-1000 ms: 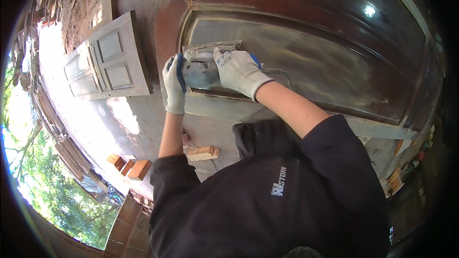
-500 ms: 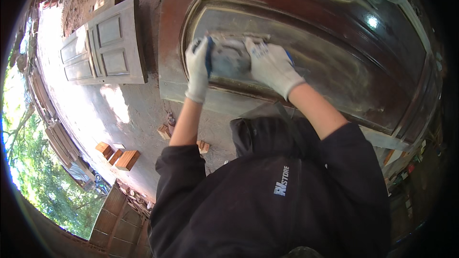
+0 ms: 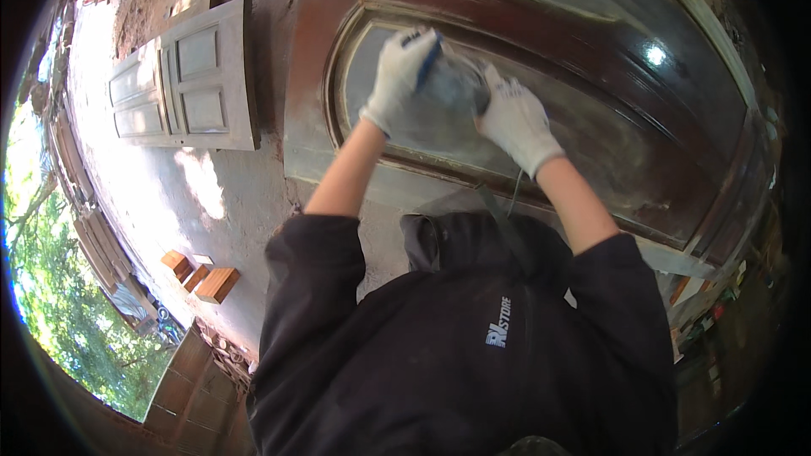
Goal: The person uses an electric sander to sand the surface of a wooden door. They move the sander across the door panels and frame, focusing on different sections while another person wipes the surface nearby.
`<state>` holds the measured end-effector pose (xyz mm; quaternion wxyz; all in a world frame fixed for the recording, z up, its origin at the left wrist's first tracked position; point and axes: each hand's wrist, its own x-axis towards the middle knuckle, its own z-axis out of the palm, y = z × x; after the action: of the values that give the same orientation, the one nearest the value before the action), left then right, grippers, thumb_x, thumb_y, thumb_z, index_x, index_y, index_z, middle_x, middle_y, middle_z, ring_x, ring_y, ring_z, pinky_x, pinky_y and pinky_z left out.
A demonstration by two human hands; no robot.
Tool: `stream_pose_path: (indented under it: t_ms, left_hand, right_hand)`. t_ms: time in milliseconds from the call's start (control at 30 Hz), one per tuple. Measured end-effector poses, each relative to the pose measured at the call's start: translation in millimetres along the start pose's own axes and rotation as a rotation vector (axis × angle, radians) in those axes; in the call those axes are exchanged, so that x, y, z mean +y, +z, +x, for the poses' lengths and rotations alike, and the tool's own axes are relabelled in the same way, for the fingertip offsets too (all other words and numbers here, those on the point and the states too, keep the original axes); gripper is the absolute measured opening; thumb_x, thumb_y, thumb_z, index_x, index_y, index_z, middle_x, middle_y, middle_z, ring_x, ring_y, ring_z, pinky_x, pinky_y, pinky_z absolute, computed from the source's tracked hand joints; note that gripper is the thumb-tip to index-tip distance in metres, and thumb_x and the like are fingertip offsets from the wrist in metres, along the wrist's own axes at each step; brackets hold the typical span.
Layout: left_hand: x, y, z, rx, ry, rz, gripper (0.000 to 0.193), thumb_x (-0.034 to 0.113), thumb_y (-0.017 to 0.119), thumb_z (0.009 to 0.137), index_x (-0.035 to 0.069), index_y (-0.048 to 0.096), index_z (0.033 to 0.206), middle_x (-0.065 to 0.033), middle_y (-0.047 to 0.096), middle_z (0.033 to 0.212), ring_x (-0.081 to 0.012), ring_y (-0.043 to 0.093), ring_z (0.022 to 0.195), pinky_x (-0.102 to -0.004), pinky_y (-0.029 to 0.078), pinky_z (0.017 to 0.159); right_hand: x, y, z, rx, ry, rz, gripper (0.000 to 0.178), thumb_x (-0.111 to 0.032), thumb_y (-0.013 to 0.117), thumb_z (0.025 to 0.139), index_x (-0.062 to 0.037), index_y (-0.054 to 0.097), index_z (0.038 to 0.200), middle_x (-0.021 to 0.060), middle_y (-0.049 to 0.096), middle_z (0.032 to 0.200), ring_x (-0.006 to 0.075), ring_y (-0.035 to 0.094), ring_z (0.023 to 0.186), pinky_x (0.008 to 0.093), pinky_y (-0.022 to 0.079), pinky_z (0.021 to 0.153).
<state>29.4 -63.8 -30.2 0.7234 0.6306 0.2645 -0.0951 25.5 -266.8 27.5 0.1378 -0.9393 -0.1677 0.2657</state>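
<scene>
The gloved left hand (image 3: 399,80) and right hand (image 3: 515,121) clamp 2 sides of a blurred grey tool (image 3: 456,84) on the dark door panel (image 3: 583,139), near its left end; holding it flat, evenly pressed, should help.

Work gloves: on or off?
On: white work gloves cover the left hand and right hand around the blurred sander, ending before bare forearms.

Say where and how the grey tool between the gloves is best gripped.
Probably the grey tool by its opposite ends, left hand from the left, right hand from the right: its body, though blurred, spans the gap between them.
</scene>
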Motion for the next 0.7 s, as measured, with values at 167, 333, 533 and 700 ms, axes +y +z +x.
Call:
stream_pose_path:
  t_ms: [167, 333, 533, 700]
  left_hand:
    - [-23.5, 70.2, -75.9, 0.065, -0.012, 0.215, 0.033, 0.022, 0.07, 0.089, -0.007, 0.067, 0.104, -0.0068, 0.068, 0.093, -0.0098, 0.059, 0.088, -0.0263, 0.05, 0.079]
    - [10.9, 86.1, -32.0, -0.002, 0.169, 0.116, 0.035, 0.031, 0.067, 0.088, -0.004, 0.063, 0.082, -0.01, 0.062, 0.07, -0.0123, 0.054, 0.068, -0.0337, 0.047, 0.066]
    - [1.9, 125.7, -12.6, 0.022, 0.196, 0.25, 0.039, 0.032, 0.069, 0.09, -0.005, 0.068, 0.1, -0.0053, 0.068, 0.086, -0.01, 0.057, 0.08, -0.0292, 0.049, 0.073]
    - [-37.3, 129.5, -129.1, -0.001, -0.008, 0.179, 0.032, 0.025, 0.066, 0.092, -0.005, 0.065, 0.103, -0.0087, 0.069, 0.091, -0.0115, 0.058, 0.085, -0.0295, 0.049, 0.078]
  right_hand:
    - [30.5, -21.6, -64.5, -0.443, 0.237, -0.018, 0.081, -0.027, 0.072, 0.076, -0.0024, 0.039, 0.146, 0.0227, 0.067, 0.115, 0.0338, 0.065, 0.108, 0.0418, 0.053, 0.091]
    - [60.5, -21.3, -34.6, -0.123, 0.115, -0.076, 0.079, -0.026, 0.072, 0.075, -0.0078, 0.041, 0.146, 0.0224, 0.066, 0.116, 0.0335, 0.063, 0.11, 0.042, 0.05, 0.095]
    - [104.1, -32.2, -33.0, 0.016, 0.054, -0.107, 0.075, -0.028, 0.069, 0.08, -0.0088, 0.04, 0.146, 0.0221, 0.064, 0.12, 0.034, 0.058, 0.117, 0.0418, 0.047, 0.1]
    - [97.9, -14.2, -116.0, -0.311, 0.125, -0.117, 0.072, -0.026, 0.068, 0.08, -0.0049, 0.041, 0.144, 0.0222, 0.068, 0.111, 0.0316, 0.066, 0.105, 0.041, 0.051, 0.092]
